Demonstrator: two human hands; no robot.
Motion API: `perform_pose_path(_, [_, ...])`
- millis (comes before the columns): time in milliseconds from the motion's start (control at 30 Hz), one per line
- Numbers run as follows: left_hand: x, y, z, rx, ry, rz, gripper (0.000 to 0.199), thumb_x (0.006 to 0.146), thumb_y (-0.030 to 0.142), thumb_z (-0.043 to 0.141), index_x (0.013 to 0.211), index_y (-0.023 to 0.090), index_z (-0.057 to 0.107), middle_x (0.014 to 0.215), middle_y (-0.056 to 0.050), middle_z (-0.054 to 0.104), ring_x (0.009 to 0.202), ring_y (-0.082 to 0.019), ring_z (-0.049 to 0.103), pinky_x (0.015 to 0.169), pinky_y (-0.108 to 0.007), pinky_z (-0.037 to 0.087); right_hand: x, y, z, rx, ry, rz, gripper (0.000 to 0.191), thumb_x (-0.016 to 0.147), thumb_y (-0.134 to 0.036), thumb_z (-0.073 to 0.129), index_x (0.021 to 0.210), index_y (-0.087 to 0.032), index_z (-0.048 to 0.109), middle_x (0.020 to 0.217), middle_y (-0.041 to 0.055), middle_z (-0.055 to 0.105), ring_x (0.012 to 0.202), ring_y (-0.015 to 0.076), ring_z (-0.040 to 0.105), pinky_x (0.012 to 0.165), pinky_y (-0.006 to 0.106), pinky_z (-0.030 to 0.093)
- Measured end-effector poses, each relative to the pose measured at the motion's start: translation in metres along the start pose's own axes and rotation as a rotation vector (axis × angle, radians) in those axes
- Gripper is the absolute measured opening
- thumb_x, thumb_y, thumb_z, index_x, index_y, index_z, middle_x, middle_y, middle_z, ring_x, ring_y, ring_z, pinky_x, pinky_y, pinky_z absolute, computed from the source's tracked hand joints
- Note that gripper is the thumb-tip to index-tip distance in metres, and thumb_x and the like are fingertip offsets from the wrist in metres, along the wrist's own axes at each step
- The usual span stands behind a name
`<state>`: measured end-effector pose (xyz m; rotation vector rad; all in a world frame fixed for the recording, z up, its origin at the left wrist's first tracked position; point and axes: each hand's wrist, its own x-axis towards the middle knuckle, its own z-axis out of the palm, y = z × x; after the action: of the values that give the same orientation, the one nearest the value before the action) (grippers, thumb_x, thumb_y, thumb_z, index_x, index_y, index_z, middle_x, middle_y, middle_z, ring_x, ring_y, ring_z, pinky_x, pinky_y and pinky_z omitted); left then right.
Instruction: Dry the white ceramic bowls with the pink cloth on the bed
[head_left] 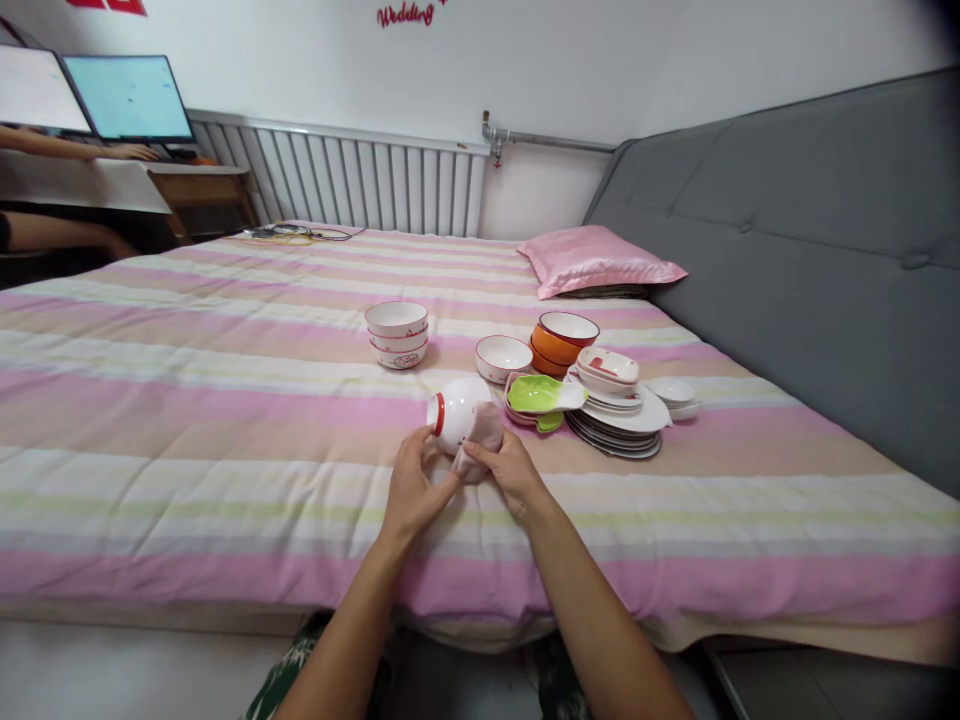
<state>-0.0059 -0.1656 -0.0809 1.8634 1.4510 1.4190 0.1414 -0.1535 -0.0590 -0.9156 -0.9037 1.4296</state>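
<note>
A white bowl (454, 408) with a red ring near its foot is tilted on its side between my hands, above the striped bedspread. My left hand (412, 485) grips it from the left and below. My right hand (512, 470) pinches a pale pink cloth (484, 440) against the bowl's right side. Just beyond stands a single white bowl (503, 357) with a red rim. Farther left is a stack of white bowls (397, 335) with red patterns. A green spoon-shaped dish (536, 394) lies to the right of the held bowl.
Orange bowls (559, 345), stacked plates (619, 425) topped by small dishes (607, 368), and small white dishes (673, 397) stand at the right. A pink pillow (600, 258) lies near the grey headboard (810, 220). Cables (300, 233) lie at the far left. Another person's arm (52, 143) rests at a desk.
</note>
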Motion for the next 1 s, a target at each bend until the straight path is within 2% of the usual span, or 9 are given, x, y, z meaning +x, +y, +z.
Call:
perform_pose_path(200, [-0.001,0.002,-0.001,0.015,-0.037,0.048,0.062,0.066,0.025,0.065,0.125,0.019,0.047,0.121,-0.012,0.053,0.113,-0.028,0.052,0.094,-0.046,0.045,0.001,-0.001,-0.001,0.017,0.016,-0.007,0.047,0.055,-0.032,0.082,0.095,-0.016,0.065,0.091,0.0042,0.072,0.083,0.0206,0.067,0.085,0.038,0.052])
perform_pose_path(400, [0.001,0.000,-0.006,-0.039,-0.069,0.061,0.062,0.067,0.023,0.063,0.127,0.021,0.049,0.125,-0.012,0.049,0.118,-0.028,0.048,0.098,-0.047,0.042,-0.002,0.000,0.000,-0.008,0.017,-0.085,0.046,0.059,-0.033,0.081,0.099,-0.018,0.064,0.092,0.0025,0.072,0.083,0.0188,0.066,0.084,0.036,0.053])
perform_pose_path(633, [-0.005,0.012,-0.010,-0.162,-0.045,0.099,0.062,0.069,0.024,0.061,0.130,0.026,0.048,0.138,-0.010,0.036,0.132,-0.030,0.034,0.104,-0.050,0.037,-0.011,-0.025,0.006,0.104,-0.012,-0.067,0.050,0.059,-0.038,0.081,0.102,-0.018,0.065,0.105,0.0063,0.070,0.097,0.0227,0.065,0.088,0.036,0.052])
perform_pose_path(733, [-0.007,0.015,-0.009,-0.211,-0.069,0.107,0.064,0.071,0.027,0.062,0.133,0.027,0.046,0.140,-0.010,0.032,0.134,-0.031,0.031,0.105,-0.051,0.035,-0.011,-0.031,0.008,0.135,0.000,-0.042,0.052,0.060,-0.041,0.080,0.103,-0.017,0.063,0.110,0.0081,0.069,0.101,0.0245,0.064,0.089,0.036,0.053])
perform_pose_path(1000, [-0.007,0.009,-0.001,-0.199,-0.109,0.048,0.075,0.069,0.028,0.062,0.139,0.027,0.036,0.140,-0.011,0.031,0.132,-0.031,0.032,0.106,-0.051,0.033,-0.007,-0.022,0.010,0.110,-0.056,-0.005,0.048,0.064,-0.037,0.077,0.106,-0.019,0.062,0.107,0.0064,0.070,0.098,0.0226,0.066,0.086,0.034,0.053])
